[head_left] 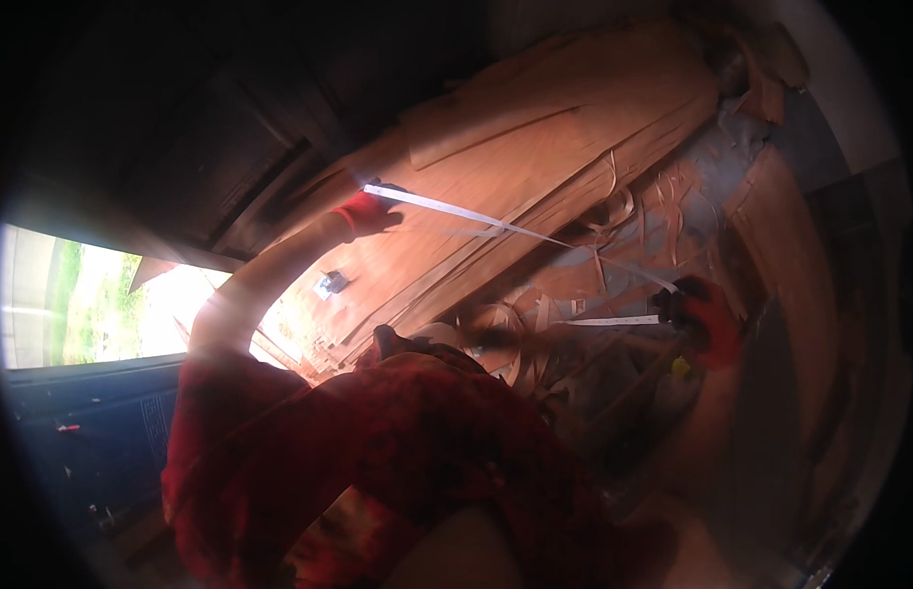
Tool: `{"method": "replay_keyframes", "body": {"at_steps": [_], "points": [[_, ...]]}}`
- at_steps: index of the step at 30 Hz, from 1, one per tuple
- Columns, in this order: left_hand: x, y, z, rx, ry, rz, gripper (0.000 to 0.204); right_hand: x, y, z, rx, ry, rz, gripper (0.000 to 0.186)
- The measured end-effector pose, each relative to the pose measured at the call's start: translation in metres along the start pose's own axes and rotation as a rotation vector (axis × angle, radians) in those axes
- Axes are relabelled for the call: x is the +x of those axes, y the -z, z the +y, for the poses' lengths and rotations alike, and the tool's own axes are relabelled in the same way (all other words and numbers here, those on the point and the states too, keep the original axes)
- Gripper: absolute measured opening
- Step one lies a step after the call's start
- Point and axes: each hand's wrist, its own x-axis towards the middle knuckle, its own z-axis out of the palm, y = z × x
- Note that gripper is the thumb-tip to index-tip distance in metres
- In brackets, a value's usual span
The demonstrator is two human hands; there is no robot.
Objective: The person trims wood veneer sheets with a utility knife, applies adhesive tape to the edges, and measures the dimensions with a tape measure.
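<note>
Currently, at three o'clock, right gloved hand (709,319) is clamped on a white measuring tape (437,205). Hands wide apart; tape strung between them, long axis roughly ten to four. At eleven, left gloved hand (370,214) meets its far end, grip unclear, over wood-veneer sheets (574,128).

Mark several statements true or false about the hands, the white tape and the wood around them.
1. The white tape spans from the left hand to the right hand. True.
2. Both hands are bare. False: both wear red-and-dark gloves.
3. Thin wood sheets lie stacked. True.
4. The right hand is nearer the bright opening than the left hand. False: the left hand is nearer.
</note>
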Motion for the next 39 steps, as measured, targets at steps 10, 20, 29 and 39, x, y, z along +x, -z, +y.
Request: {"method": "replay_keyframes", "body": {"at_steps": [10, 20, 29, 39], "points": [[-0.021, 0.023, 0.022, -0.521, 0.290, -0.173, 0.042, 0.005, 0.069, 0.081, -0.940, 0.086, 0.363, 0.021], [0.011, -0.044, -0.028, 0.522, 0.034, -0.166, 0.023, -0.018, 0.087, 0.056, -1.002, 0.005, 0.451, 0.023], [-0.001, 0.019, 0.003, -0.301, 0.155, -0.153, 0.045, 0.002, 0.123, 0.093, -1.002, 0.111, 0.508, 0.030], [0.047, -0.006, -0.139, -0.504, 0.458, 0.007, 0.038, -0.039, 0.150, 0.065, -0.902, -0.305, 0.612, 0.035]]}}
